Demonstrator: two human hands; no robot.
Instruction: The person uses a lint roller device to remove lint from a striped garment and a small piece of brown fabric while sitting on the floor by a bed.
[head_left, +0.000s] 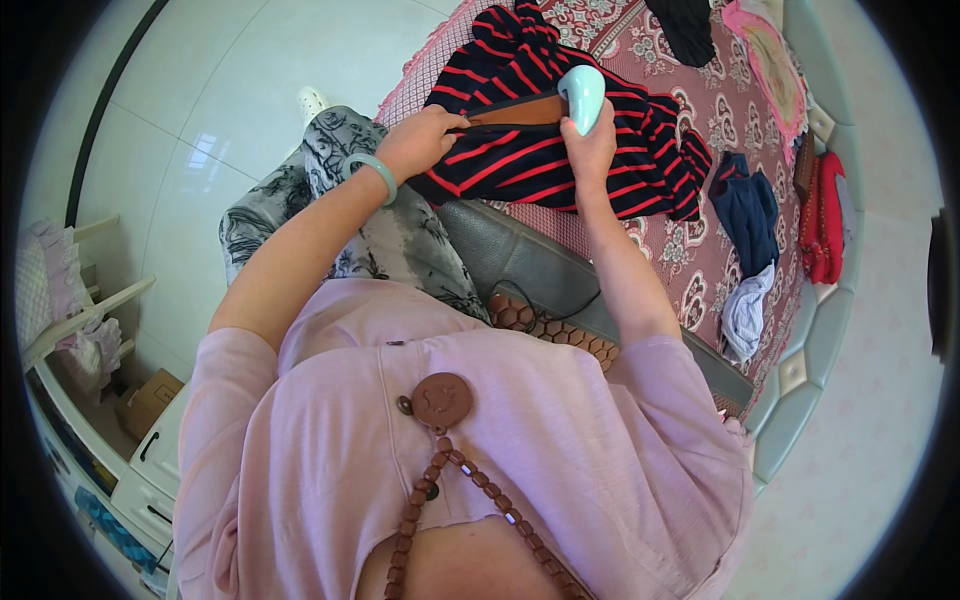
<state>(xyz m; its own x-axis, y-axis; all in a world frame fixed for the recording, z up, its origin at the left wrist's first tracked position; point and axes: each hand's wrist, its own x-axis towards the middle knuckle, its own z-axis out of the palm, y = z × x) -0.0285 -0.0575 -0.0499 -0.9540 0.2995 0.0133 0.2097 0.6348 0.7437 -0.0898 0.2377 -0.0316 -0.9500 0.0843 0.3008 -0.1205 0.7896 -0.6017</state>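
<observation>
A dark garment with red stripes (517, 169) lies spread on the bed in front of me, its edge parted to show an orange-brown strip of lining (517, 115). My left hand (424, 142), with a pale green bangle (373, 174) on the wrist, pinches the garment at the left end of that strip. In my right hand (590, 146) is a glossy mint-green rounded device (583, 97), its lower end between thumb and fingers. It rests over the garment at the strip's right end. The underside of the device is hidden.
A patterned red-pink bedspread (694, 285) covers the bed, bordered by a grey leather edge (495, 240). Navy clothing (746, 214), a pale striped cloth (748, 315) and a black cloth (684, 30) lie on it. A black cord (536, 309) runs near my lap. The padded headboard (832, 322) curves at right.
</observation>
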